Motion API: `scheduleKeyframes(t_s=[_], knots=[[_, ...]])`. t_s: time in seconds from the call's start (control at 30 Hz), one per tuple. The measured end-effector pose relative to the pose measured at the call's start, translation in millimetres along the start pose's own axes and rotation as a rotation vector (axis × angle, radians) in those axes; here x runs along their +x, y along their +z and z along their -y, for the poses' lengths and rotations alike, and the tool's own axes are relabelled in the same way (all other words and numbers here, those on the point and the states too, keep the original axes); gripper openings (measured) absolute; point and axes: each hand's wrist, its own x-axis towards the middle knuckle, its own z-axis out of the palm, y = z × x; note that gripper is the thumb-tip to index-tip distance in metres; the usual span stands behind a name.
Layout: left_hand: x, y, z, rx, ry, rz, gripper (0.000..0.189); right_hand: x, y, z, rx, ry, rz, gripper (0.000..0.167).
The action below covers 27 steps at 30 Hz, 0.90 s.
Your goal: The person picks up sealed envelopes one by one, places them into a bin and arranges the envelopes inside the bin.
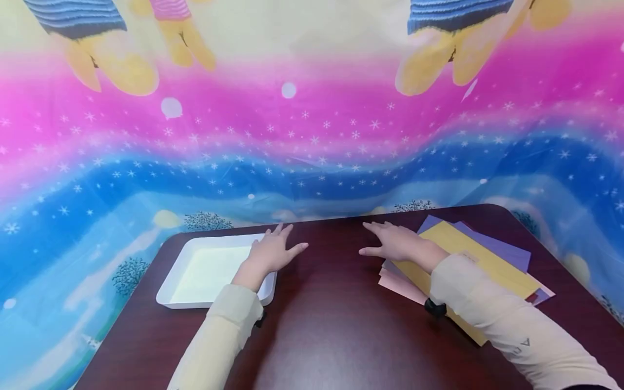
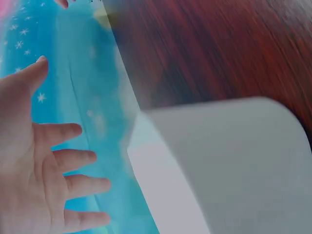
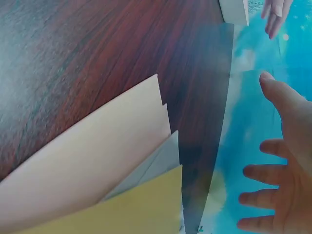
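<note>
My left hand [image 1: 270,251] hovers with spread fingers over the right side of a white shallow tray [image 1: 168,290], holding nothing. In the left wrist view the palm [image 2: 29,170] shows bare, apart from the tray's wall [image 2: 234,161]. My right hand [image 1: 395,242], fingers also spread, is above the left end of a loose stack of envelopes. A yellow envelope [image 1: 487,265] lies on top. Purple [image 1: 512,252] and pink envelopes [image 1: 402,285] stick out beneath it. The right wrist view shows the right palm [image 3: 292,195] empty, beside the pale pink envelope [image 3: 112,126] and a grey one [image 3: 156,158].
Both lie on a dark reddish-brown wooden table [image 1: 312,325] with rounded back corners. Behind it hangs a pink and blue cloth [image 1: 312,141] printed with snowflakes. Each wrist wears a black strap, the right one [image 1: 435,307] resting near the envelopes.
</note>
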Motion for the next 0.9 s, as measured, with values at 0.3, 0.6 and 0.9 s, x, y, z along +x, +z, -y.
scheduleKeyframes(t_s=[0.3, 0.6, 0.9], knots=[[-9.6, -8.2, 17.6, -0.031, 0.004, -0.038, 0.074, -13.0, -6.9, -6.7, 0.004, -0.032, -0.062, 0.077], [-24.4, -12.3, 27.9, -0.059, 0.036, -0.059, 0.066, -28.9, -14.7, -14.4, 0.015, -0.049, -0.122, 0.064], [-43.5, -6.3, 49.2, -0.058, 0.059, -0.053, 0.049, -48.1, -15.8, -32.2, 0.022, -0.062, -0.155, 0.054]])
